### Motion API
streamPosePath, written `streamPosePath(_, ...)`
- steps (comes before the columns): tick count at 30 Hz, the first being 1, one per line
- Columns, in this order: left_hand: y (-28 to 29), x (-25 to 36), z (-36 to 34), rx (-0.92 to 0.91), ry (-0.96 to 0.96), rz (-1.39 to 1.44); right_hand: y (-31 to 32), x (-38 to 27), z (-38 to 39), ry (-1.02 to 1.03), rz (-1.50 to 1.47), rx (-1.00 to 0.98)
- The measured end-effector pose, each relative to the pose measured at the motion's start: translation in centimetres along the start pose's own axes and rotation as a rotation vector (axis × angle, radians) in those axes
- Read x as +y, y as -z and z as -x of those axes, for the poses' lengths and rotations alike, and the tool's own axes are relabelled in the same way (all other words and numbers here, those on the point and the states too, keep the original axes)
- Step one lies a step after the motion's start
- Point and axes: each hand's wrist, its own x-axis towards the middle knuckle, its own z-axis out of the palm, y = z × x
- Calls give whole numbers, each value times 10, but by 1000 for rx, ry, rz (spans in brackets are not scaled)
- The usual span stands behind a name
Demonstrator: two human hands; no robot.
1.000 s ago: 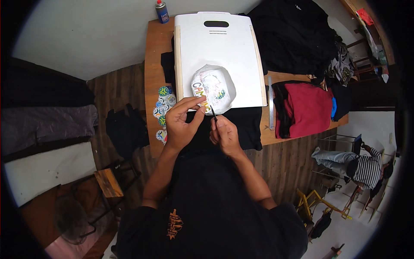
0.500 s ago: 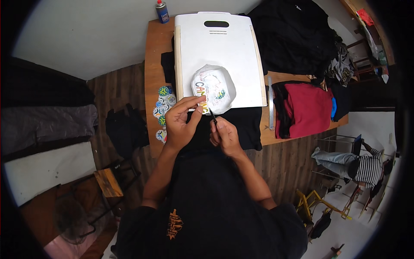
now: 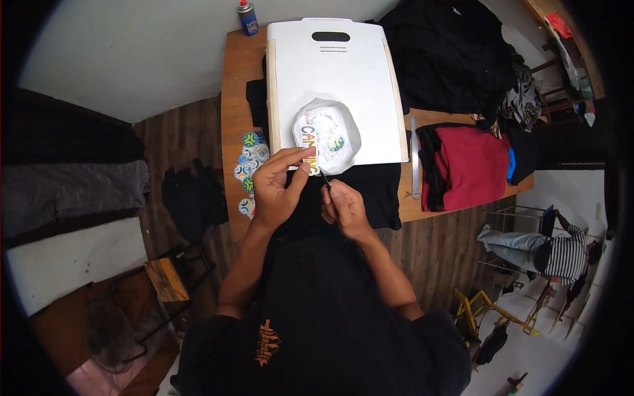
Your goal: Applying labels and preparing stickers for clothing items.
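My left hand pinches a strip of colourful printed lettering at its lower end, over the near left edge of a white crumpled, bowl-shaped liner or container with printed scraps inside. My right hand grips a slim black tool, its tip close to the lower end of the strip; whether it is a blade or scissors I cannot tell. The container sits on a large white board with a handle slot. Black cloth lies below my hands. Several round printed pieces lie left of the board.
A wooden table carries a spray can, piled black garments, red folded cloth and a metal ruler. Another person in a striped top is at a metal rack at right. A wooden stool stands lower left.
My right hand has dropped very slightly, with the tool's tip a little lower along the strip. The other person has shifted slightly. The left hand looks almost unmoved.
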Motion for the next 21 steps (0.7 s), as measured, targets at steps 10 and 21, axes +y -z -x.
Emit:
streamPosePath(10,-2,1,-2,9,18,6,2,0,1,-10,-28,3)
streamPosePath(21,-2,1,-3,28,42,7,0,-1,0,-12,-4,3)
